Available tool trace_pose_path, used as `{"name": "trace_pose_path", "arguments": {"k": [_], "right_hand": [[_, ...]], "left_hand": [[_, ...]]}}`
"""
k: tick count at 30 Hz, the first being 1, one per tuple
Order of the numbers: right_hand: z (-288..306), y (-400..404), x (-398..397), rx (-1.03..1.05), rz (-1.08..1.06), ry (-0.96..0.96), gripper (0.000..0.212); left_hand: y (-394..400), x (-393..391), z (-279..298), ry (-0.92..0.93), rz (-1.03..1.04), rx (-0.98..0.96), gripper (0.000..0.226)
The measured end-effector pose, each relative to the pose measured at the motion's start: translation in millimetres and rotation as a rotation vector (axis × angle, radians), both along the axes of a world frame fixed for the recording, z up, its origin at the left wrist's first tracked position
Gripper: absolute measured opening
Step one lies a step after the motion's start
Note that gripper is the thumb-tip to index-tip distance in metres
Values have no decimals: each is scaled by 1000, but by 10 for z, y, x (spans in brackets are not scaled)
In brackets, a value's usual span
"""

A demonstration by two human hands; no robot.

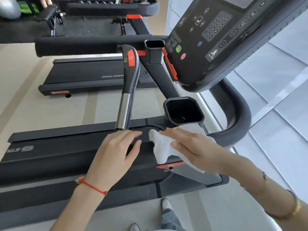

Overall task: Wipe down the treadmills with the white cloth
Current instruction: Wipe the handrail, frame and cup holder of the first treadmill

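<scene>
cloth flat on the side rail, left hand idle beside it

while the right hand (190, 147) lies palm down with straight fingers on the cloth (160, 147), pressing it rather than gripping it, the cloth sits bunched on the dark rail (66, 157) of the near treadmill, just below the cup holder (183, 110). one corner of it hangs over the rail's near edge, above a red strip (168, 165). the left hand (116, 154) rests beside it, fingers spread and relaxed, holding nothing, its fingertips on the same rail just short of the cloth. the handle (128, 84) with its red button rises between the hands and the console (221, 39); a second treadmill (86, 75) stands behind, well apart.

judging by this, the wipe is on the rail near the upright, and most of the machine, plus the far one, looks yet to be done.

risks from here: since the cloth is only pinned under a flat palm, a quick stroke could let it slip out or ball up, so the bare hand smears the surface instead. the hanging corner might catch on the red strip, which seems to be a clip or key, though the view is too soft to be sure. a wide sweep upward could knock the red button or brush the console keys
</scene>
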State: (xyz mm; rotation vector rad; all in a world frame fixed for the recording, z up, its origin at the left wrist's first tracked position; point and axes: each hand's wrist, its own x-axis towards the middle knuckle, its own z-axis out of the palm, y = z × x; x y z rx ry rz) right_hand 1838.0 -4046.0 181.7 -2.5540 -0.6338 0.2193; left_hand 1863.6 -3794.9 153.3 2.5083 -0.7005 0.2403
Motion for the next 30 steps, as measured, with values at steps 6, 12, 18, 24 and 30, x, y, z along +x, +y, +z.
{"name": "trace_pose_path", "arguments": {"k": [6,12,18,24,30], "right_hand": [[-179,275,-226,-128,18,-140,50],[-201,344,-91,-264,-73,-214,47],[-393,895,-70,-351,-1,-348,49],[-416,666,-46,-236,-95,-473,45],[-451,674,-16,-267,-162,-513,43]], "left_hand": [[309,-104,-119,-38,25,26,23],[502,-133,-205,-48,68,34,39],[582,-100,-257,-69,113,38,38],[678,-100,-278,-84,178,47,38],[806,-130,-280,-82,248,71,35]]}}
